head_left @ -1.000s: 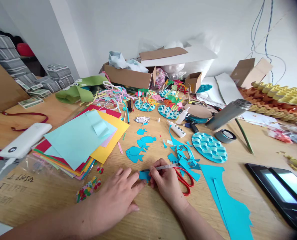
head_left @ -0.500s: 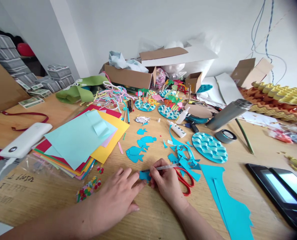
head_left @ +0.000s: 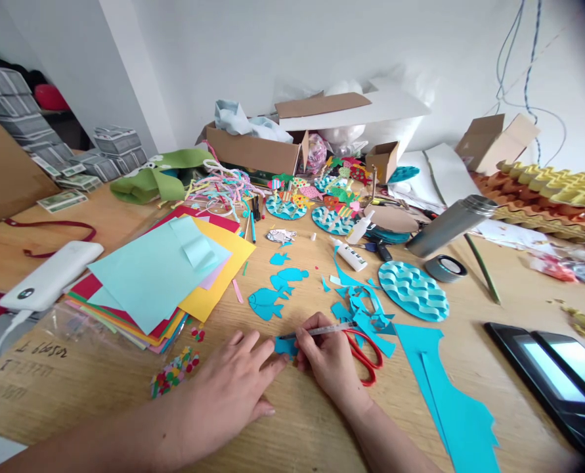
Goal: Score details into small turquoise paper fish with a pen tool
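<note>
My right hand (head_left: pixel 327 358) is closed around a slim pen (head_left: pixel 324 330), its tip over a small piece of blue paper (head_left: pixel 285 346). Spread flat on the table, my left hand (head_left: pixel 238 378) presses the left edge of that piece with its fingertips. Both hands partly cover the paper. Just beyond them lie blue fish cutouts (head_left: pixel 265 303), the nearest with drawn lines. Red-handled scissors (head_left: pixel 366 358) rest right of my right hand, their blades hidden under blue paper scraps (head_left: pixel 364 312).
A stack of coloured paper (head_left: pixel 159 276) and a white power bank (head_left: pixel 50 276) lie left. Glue bottles (head_left: pixel 350 255), a wavy blue disc (head_left: pixel 413 291), a steel flask (head_left: pixel 450 225), a large blue sheet (head_left: pixel 450 394) and a black device (head_left: pixel 543 381) are right. Confetti dots (head_left: pixel 176 373) sit near my left wrist.
</note>
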`<action>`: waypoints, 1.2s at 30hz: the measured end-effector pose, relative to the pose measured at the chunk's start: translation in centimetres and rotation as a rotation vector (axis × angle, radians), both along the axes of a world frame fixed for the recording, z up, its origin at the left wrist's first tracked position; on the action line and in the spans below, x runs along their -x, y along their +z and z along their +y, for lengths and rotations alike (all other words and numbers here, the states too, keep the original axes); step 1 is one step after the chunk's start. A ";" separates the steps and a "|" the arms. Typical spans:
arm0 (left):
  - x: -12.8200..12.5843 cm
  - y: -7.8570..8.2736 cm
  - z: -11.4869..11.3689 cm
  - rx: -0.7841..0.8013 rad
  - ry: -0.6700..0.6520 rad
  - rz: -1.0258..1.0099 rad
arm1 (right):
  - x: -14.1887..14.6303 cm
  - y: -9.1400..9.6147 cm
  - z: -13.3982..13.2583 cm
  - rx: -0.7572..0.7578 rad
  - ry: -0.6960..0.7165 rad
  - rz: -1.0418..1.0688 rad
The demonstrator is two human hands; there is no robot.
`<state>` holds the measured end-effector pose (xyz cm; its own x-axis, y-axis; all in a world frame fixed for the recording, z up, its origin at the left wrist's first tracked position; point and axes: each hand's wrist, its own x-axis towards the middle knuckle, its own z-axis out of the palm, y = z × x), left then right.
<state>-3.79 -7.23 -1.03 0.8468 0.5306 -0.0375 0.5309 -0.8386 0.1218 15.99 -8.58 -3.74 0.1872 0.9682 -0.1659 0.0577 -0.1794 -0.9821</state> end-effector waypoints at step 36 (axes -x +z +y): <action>-0.2 0.2 0.1 0.026 0.008 0.010 | 0.0 0.0 0.0 -0.004 -0.005 0.006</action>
<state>-3.61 -7.15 -0.80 0.8419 0.5364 -0.0594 0.5391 -0.8308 0.1384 15.95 -8.62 -3.71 0.1906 0.9681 -0.1627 0.0510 -0.1753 -0.9832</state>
